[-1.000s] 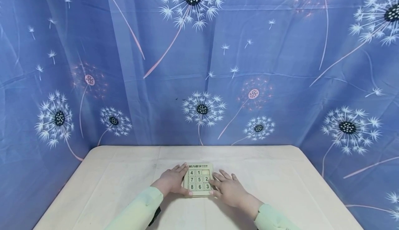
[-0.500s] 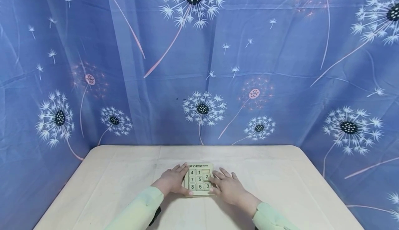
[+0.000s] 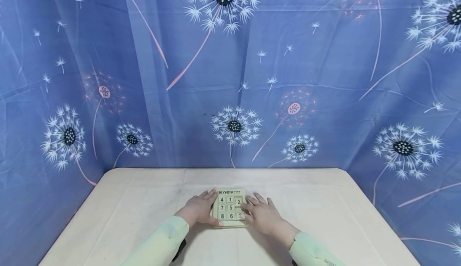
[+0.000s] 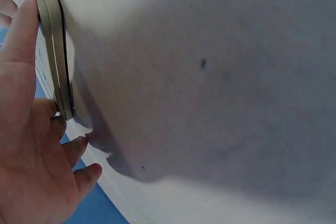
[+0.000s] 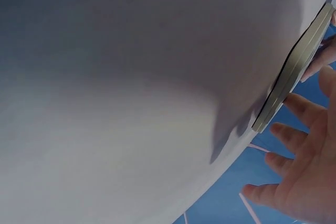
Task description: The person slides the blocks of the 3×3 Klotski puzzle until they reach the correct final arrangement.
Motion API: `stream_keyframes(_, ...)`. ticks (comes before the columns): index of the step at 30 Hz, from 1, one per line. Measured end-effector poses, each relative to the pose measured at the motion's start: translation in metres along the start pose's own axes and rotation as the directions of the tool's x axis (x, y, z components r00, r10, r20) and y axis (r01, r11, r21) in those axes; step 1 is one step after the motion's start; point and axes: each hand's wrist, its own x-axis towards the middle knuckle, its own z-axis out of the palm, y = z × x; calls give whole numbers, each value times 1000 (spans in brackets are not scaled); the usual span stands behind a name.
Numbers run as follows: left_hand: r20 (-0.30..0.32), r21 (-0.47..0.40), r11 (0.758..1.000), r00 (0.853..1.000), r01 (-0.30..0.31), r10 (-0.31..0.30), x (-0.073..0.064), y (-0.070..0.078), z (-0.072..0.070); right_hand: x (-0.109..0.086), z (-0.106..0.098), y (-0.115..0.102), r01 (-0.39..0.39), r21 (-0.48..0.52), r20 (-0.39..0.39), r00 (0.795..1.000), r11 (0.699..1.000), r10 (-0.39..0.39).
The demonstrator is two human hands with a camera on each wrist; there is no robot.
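Observation:
A pale green number slide puzzle (image 3: 231, 224) lies flat on the table, its numbered tiles facing up. My left hand (image 3: 199, 209) holds its left side, thumb at the near left corner and fingers along the far part. In the left wrist view, the thumb (image 4: 23, 35) lies against the puzzle's edge (image 4: 55, 40). My right hand (image 3: 264, 216) reaches over the right side with fingers extended, the index fingertip just below the 2 tile (image 3: 238, 202). That tile sits nearly in the top right slot, with a gap beneath it. The thumb partly covers the 3 tile (image 3: 239, 216).
The puzzle rests on a cream-covered table (image 3: 144, 194). Behind it and at both sides hangs a blue dandelion-print curtain (image 3: 194, 129). Light green sleeves (image 3: 158, 242) cover both forearms, and a dark band shows under the left one.
The 2 tile has slid away from me, from the middle right slot up toward the top right one, with the right index finger following. My left hand and the puzzle frame stay put.

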Motion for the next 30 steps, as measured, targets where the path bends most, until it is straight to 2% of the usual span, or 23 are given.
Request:
stream_keyframes(13,-7,-7,1000,1000,-3,3,1,-1,1,5,0,0,0,-16,-15,1000,1000,0)
stream_keyframes(30,6,-1,1000,1000,7,-7,1,0,0,8,1,1,-27,-15,6,1000,1000,27)
